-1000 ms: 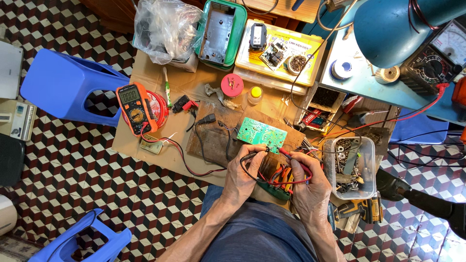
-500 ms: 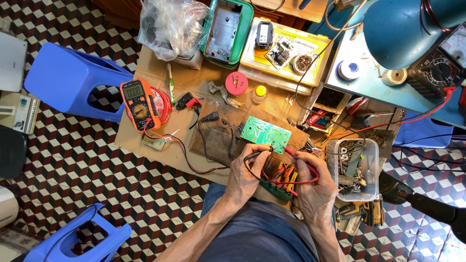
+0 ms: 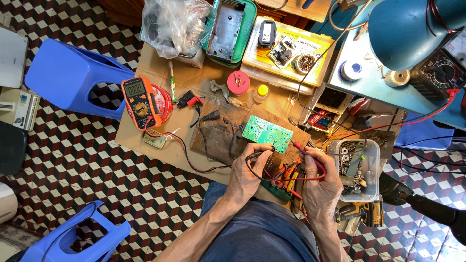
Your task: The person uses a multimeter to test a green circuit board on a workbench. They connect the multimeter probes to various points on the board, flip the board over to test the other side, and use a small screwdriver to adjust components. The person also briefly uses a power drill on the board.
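While the left hand (image 3: 247,172) pinches the black probe (image 3: 257,155) and the right hand (image 3: 320,187) pinches the red probe (image 3: 307,154), both tips sit at the green circuit board (image 3: 267,134). A slipping tip could bridge neighbouring solder points, I judge.

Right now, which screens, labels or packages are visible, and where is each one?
Multimeter: left on bench, orange-black, grey screen.
Analog meter: far right, black, round dial.
Plastic bag: top, clear, crumpled.
Yellow sheet: top centre, printed, under parts.
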